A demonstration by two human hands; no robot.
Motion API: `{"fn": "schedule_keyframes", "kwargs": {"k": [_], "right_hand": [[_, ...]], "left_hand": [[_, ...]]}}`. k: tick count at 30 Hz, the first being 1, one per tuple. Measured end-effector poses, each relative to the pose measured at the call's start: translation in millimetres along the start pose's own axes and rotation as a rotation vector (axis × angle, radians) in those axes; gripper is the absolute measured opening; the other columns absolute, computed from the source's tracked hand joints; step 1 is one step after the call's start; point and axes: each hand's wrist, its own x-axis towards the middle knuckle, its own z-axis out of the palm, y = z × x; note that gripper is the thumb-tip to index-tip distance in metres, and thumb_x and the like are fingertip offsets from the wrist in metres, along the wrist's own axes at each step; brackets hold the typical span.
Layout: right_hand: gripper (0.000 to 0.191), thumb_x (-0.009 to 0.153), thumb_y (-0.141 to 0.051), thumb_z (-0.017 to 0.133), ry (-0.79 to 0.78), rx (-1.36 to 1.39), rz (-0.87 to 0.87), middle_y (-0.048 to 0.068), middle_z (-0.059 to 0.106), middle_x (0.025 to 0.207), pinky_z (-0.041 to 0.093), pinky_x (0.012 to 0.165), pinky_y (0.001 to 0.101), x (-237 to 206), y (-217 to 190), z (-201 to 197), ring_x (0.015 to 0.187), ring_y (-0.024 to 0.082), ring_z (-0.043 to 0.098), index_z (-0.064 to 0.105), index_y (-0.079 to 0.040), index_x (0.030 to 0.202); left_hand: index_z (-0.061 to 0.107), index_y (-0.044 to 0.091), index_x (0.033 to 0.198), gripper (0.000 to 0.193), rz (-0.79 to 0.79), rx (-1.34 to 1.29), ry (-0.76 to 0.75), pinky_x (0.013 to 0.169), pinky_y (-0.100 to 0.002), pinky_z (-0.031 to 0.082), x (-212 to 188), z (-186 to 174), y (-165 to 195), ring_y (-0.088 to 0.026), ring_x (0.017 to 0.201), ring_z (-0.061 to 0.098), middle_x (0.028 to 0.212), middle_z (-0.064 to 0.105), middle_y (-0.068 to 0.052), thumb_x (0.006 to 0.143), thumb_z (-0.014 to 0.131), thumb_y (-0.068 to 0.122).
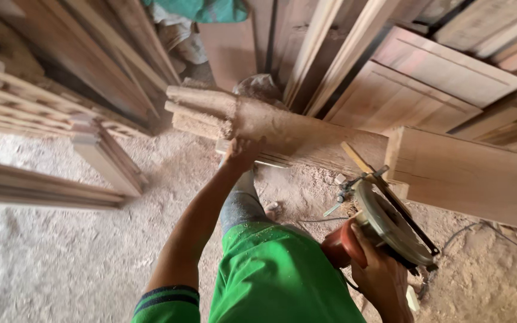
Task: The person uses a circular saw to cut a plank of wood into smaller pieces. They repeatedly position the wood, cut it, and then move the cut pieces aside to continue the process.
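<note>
Here, left hand [242,152] presses plank [306,140] edge; right hand [381,278] grips circular saw [384,230].

The floor [61,257] is covered in pale sawdust. Long wooden boards [330,48] lean at the back, next to flat wooden panels [444,66] on the right. A wooden lattice frame [19,101] lies on the left. A green cloth [204,9] shows at the top. A thin cable [468,233] runs across the sawdust.

Sawdust floor [61,263]; stacked planks [330,54], panelled doors [444,72] leaning behind.
</note>
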Motion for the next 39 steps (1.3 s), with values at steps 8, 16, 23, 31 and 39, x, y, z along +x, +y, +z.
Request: {"fn": "schedule_keyframes", "kwargs": {"k": [8,16,23,31,39], "right_hand": [[0.054,0.074,-0.019,0.072,0.355,0.167,-0.137,0.013,0.078,0.099,0.061,0.069,0.0428,0.3,28.0,27.2,0.077,0.033,0.075,0.072,-0.029,0.127],[0.037,0.089,-0.019,0.071,0.472,0.269,-0.314,0.01,0.077,0.108,0.062,0.076,0.0369,100.6,45.2,42.8,0.083,0.023,0.073,0.071,-0.019,0.126],[0.047,0.089,-0.016,0.073,0.267,0.335,-0.491,0.014,0.078,0.111,0.064,0.072,0.0388,223.5,24.6,58.1,0.073,0.02,0.073,0.069,-0.017,0.135],[0.057,0.082,-0.013,0.068,-0.226,0.48,-0.505,0.014,0.075,0.115,0.066,0.074,0.0403,320.5,26.3,61.2,0.078,0.021,0.074,0.065,-0.021,0.139],[0.064,0.072,-0.012,0.077,-0.233,0.42,-0.443,0.017,0.073,0.118,0.057,0.092,0.0494,331.9,36.0,49.9,0.103,0.03,0.069,0.066,-0.014,0.135]], "left_hand": [[0.065,0.012,0.131,0.042,0.027,0.214,-0.363,0.076,-0.04,0.06,-24.7,-21.5,13.5,-0.02,0.087,0.069,0.104,0.072,-0.012,0.09,0.071,0.02],[0.078,0.025,0.113,0.045,-0.217,-0.255,0.076,0.07,-0.04,0.058,-152.5,-106.2,-7.1,-0.024,0.082,0.074,0.099,0.079,-0.005,0.07,0.087,0.016],[0.077,0.031,0.116,0.047,-0.44,-0.318,0.048,0.058,-0.03,0.062,-209.3,-135.3,-9.6,-0.013,0.073,0.076,0.112,0.078,-0.001,0.071,0.09,0.032],[0.077,0.033,0.121,0.056,-0.562,-0.197,-0.042,0.065,-0.035,0.061,-213.8,-174.9,6.8,-0.018,0.08,0.077,0.112,0.078,0.002,0.068,0.09,0.032],[0.079,0.024,0.115,0.051,-0.443,-0.135,0.166,0.083,-0.037,0.063,-231.2,-201.9,8.8,-0.022,0.095,0.076,0.114,0.079,-0.004,0.071,0.076,-0.002]]}}
